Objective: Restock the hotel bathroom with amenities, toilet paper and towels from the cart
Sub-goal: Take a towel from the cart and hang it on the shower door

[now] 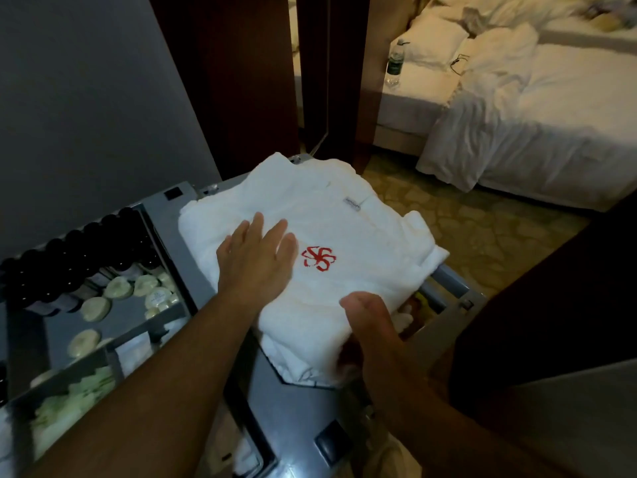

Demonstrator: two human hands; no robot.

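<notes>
A folded white bathrobe with a red embroidered logo lies on top of the grey housekeeping cart. My left hand rests flat on the robe's left part, fingers spread, just left of the logo. My right hand is at the robe's near right edge, thumb on top and fingers curled under the fold. To the left, the cart's tray holds a row of dark amenity bottles and round wrapped soaps.
A grey wall stands at the left and a dark wooden door frame behind the cart. An unmade bed with white linen is at the right, a water bottle on the nightstand. Patterned carpet lies between cart and bed.
</notes>
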